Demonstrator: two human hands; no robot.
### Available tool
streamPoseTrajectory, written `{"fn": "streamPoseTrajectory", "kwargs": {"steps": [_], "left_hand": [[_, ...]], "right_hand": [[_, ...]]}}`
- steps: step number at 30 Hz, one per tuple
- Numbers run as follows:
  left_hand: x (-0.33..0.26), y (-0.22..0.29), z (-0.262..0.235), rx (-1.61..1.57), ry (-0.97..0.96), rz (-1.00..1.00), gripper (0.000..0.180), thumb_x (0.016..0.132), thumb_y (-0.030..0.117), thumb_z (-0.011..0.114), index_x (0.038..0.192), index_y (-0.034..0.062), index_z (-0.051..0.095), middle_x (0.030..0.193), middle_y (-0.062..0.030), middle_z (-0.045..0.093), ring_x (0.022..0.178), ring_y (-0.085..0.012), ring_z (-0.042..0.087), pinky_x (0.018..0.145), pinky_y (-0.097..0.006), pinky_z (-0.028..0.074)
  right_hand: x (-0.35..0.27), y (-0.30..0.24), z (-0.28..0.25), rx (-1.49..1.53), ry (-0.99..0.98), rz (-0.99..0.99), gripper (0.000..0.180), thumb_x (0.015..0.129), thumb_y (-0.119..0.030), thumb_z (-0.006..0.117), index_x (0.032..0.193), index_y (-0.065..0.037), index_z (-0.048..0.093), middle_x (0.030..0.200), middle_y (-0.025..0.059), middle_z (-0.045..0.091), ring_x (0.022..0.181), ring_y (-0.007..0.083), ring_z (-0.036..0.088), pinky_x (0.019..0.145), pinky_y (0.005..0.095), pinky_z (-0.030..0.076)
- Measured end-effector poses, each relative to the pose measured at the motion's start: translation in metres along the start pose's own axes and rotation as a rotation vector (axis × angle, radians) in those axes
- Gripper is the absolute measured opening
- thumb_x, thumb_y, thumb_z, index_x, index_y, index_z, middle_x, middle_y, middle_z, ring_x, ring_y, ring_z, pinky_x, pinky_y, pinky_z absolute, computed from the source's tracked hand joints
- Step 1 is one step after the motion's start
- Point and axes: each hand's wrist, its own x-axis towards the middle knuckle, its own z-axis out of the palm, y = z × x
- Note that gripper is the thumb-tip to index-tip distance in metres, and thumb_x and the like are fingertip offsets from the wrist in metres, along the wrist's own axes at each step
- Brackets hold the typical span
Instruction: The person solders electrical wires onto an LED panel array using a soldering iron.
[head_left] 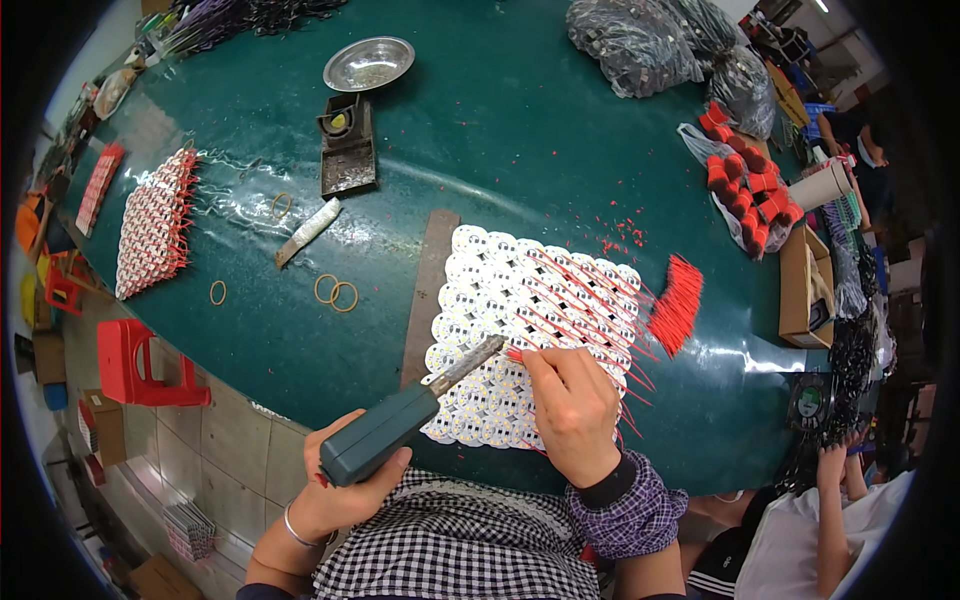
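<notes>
In front of me lies a sheet of round white LED circuit boards (480,300), with a flat brown strip (428,290) along its left side. Red wires fan out across its right half. My left hand (340,495) is closed round the dark green handle of a soldering iron (380,435), whose tip points at the middle of the sheet. Close to that tip, my right hand (577,410) pinches a short red wire (514,354) against a board. Just right of the sheet sits a pile of cut red wires (677,305).
At left are wired board stacks (155,225), rubber bands (343,296) and a blade with a wrapped handle (308,232). Farther back stand a dark metal stand (347,150) and a steel bowl (368,64). Red wire bundles (745,185) and a cardboard box (803,290) are right, near a co-worker (830,520).
</notes>
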Motion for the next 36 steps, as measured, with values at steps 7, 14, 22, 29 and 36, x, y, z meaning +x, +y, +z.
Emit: {"fn": "streamPoseTrajectory", "kwargs": {"steps": [7,14,22,29,36], "left_hand": [[-0.01,-0.013,-0.003,-0.003,0.048,0.025,0.025,0.077,0.0,0.079,0.101,-0.0044,0.073,0.086,-0.0113,0.07,0.068,-0.0181,0.066,0.059,-0.028,0.051],[-0.007,0.001,-0.002,-0.003,0.01,0.016,0.027,0.076,-0.001,0.078,0.101,-0.0073,0.071,0.088,-0.0143,0.07,0.071,-0.0216,0.068,0.063,-0.03,0.053],[-0.007,0.005,0.0,0.046,-0.069,0.007,0.028,0.075,-0.002,0.078,0.101,-0.008,0.07,0.093,-0.0156,0.071,0.078,-0.0225,0.07,0.068,-0.031,0.055],[-0.007,0.004,0.003,-0.012,-0.054,0.004,0.026,0.077,-0.002,0.079,0.1,-0.0066,0.07,0.091,-0.0136,0.071,0.075,-0.0192,0.068,0.066,-0.03,0.053],[-0.007,0.002,0.004,-0.007,-0.065,-0.003,0.022,0.078,-0.001,0.079,0.097,-0.0049,0.07,0.086,-0.0101,0.068,0.068,-0.0158,0.063,0.061,-0.028,0.049]], "right_hand": [[-0.001,-0.004,-0.007,-0.015,0.054,-0.005,0.033,0.072,0.002,0.069,0.105,0.002,0.07,0.092,0.008,0.064,0.082,0.0234,0.061,0.067,0.0353,0.05],[-0.011,-0.009,-0.016,0.018,0.043,0.033,0.024,0.075,0.007,0.076,0.098,0.0,0.072,0.084,0.0083,0.065,0.074,0.0243,0.061,0.063,0.0355,0.049],[-0.019,-0.007,-0.012,0.022,0.005,0.032,0.027,0.076,0.003,0.068,0.103,-0.001,0.071,0.088,0.0053,0.063,0.078,0.0219,0.059,0.067,0.0355,0.046],[-0.021,-0.006,-0.008,0.016,0.006,0.033,0.027,0.076,0.003,0.068,0.102,-0.001,0.071,0.087,0.0056,0.061,0.078,0.0222,0.059,0.067,0.0354,0.046],[-0.02,-0.006,-0.009,0.005,0.0,0.033,0.027,0.077,0.001,0.067,0.103,0.0,0.071,0.087,0.0056,0.061,0.078,0.0223,0.058,0.067,0.0353,0.046]]}}
